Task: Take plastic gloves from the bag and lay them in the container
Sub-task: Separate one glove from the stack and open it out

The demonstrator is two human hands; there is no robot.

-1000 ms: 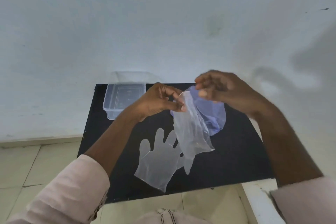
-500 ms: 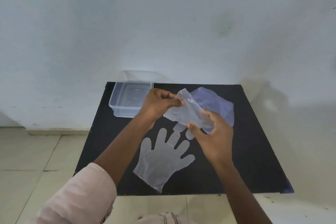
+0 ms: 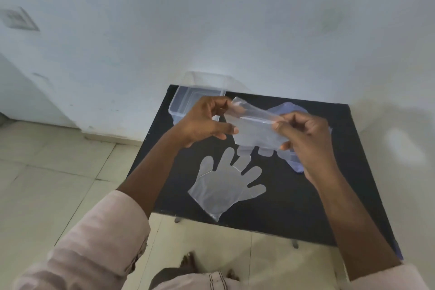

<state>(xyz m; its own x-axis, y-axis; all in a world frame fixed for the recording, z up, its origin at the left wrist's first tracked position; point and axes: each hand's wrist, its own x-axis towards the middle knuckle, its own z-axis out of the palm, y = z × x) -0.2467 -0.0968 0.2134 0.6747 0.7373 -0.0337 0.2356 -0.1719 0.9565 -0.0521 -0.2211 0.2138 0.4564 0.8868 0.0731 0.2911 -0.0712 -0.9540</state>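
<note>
Above the black table (image 3: 329,207), my left hand (image 3: 207,122) and my right hand (image 3: 306,139) each pinch an end of a clear plastic glove (image 3: 254,129), stretched between them. A second clear plastic glove (image 3: 223,186) lies flat on the table below, fingers pointing away from me. The bluish plastic bag (image 3: 292,110) lies crumpled on the table behind my right hand, mostly hidden by it. The clear rectangular container (image 3: 186,99) stands at the table's far left corner, partly covered by my left hand.
The table stands against a pale wall (image 3: 211,19). Beige floor tiles (image 3: 47,172) lie to the left and below. My bare foot (image 3: 188,261) and light sleeves show at the bottom edge.
My right hand has shifted right along the held glove, pulling it out wider between both hands. The view has swung left, so the table sits further right.
</note>
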